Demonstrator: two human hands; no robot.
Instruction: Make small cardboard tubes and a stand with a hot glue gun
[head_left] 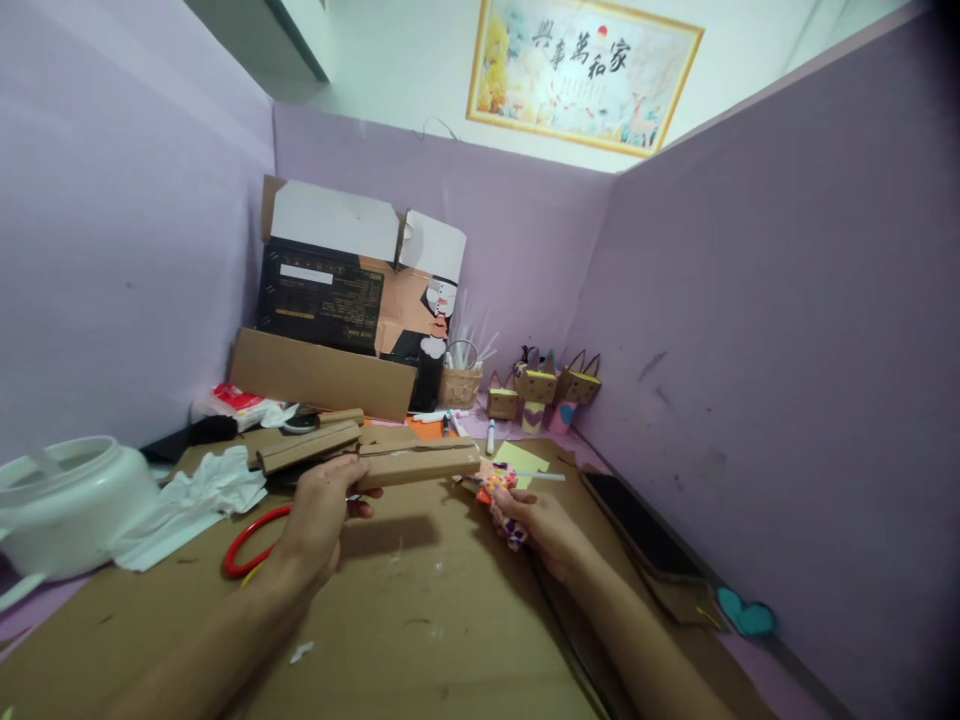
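Observation:
My left hand (319, 510) grips one end of a long folded cardboard strip (424, 463), held level above the cardboard sheet (420, 620) on the table. A colourfully patterned hot glue gun (501, 490) is in my right hand (544, 525), its nozzle pointing left near the strip's right end. Whether the nozzle touches the strip I cannot tell. A translucent glue stick (544, 477) juts from the back of the gun, and a dark cord (562, 630) runs down below it. Red-handled scissors (244, 545) lie partly hidden behind my left forearm.
At left stand a white pot (90, 520) and crumpled tissue (206, 495). Behind are more cardboard pieces (311, 447), markers (491, 437), a basket (459, 387) of glue sticks, cardboard animal figures (536, 385) and an opened box (322, 300). A dark flat object (637, 525) lies by the right wall.

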